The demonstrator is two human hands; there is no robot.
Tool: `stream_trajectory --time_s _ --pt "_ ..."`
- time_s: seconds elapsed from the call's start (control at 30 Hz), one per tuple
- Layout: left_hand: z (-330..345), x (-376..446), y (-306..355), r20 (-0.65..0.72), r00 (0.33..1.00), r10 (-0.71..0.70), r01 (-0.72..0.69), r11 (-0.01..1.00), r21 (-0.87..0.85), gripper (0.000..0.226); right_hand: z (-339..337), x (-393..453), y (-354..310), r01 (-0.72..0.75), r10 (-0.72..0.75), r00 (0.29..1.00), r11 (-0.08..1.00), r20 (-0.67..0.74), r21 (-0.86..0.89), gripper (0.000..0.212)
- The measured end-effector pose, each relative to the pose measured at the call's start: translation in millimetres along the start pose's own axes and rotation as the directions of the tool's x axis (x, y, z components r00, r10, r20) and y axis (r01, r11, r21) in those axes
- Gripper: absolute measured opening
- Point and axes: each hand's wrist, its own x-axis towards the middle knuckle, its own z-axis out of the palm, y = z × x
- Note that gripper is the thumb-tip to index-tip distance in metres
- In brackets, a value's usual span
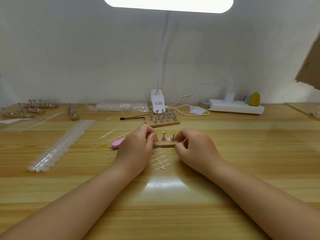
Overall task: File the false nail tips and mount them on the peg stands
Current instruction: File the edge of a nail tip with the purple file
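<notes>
A small wooden peg stand [164, 144] with three metal pegs sits at the table's middle. My left hand [136, 148] curls its fingers at the stand's left peg, and my right hand [194, 146] curls at the right peg. Whether either hand pinches a nail tip is hidden by the fingers. A short strip of clear nail tips [160, 161] lies just in front of the stand, between my wrists. A pink nail file [117, 142] lies to the left, partly behind my left hand.
A second stand with several pegs [162, 118] stands behind the first, a black-tipped stick [132, 117] beside it. Long nail-tip strips [62, 144] and more peg stands [31, 109] lie at left. A lamp clamp [157, 101] and power strip [235, 106] stand at the back.
</notes>
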Motion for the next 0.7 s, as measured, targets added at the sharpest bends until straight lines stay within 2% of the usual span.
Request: stream_trajectory --time_s 0.1,0.2,0.3,0.4,0.53,0.7 --pt "-1.2 -1.8 0.9 -0.023 0.999 0.042 -0.043 0.998 -0.041 0.01 2.4 -0.2 0.7 0.013 -0.013 1.0 1.0 -0.019 -0.017 0.01" --pt "-2.4 -3.3 1.9 -0.048 0.986 0.159 -0.163 0.983 -0.083 0.006 3.7 -1.1 -2.6 0.015 -0.014 0.999 0.999 -0.032 0.04 0.006" --pt "-2.9 -4.2 5.2 -0.051 0.952 0.301 -0.304 0.95 -0.074 0.008 3.0 -1.2 -10.6 -0.056 0.069 0.997 0.94 -0.029 0.336 0.014" --pt "-3.0 -4.5 6.6 -0.056 0.929 0.365 -0.369 0.924 -0.1 0.01 1.9 -2.3 -15.5 -0.172 0.147 0.985 0.8 0.091 0.574 0.024" --pt "-2.8 -5.4 5.1 -0.09 0.939 0.331 -0.341 0.925 -0.165 0.013 -1.8 -1.1 -13.8 -0.276 0.13 0.956 0.698 0.262 0.66 0.027" --pt "-2.0 -5.3 6.6 -0.094 0.951 0.295 -0.308 0.933 -0.187 0.025 -1.2 1.9 -11.0 -0.33 0.169 0.943 0.598 0.287 0.731 0.019"
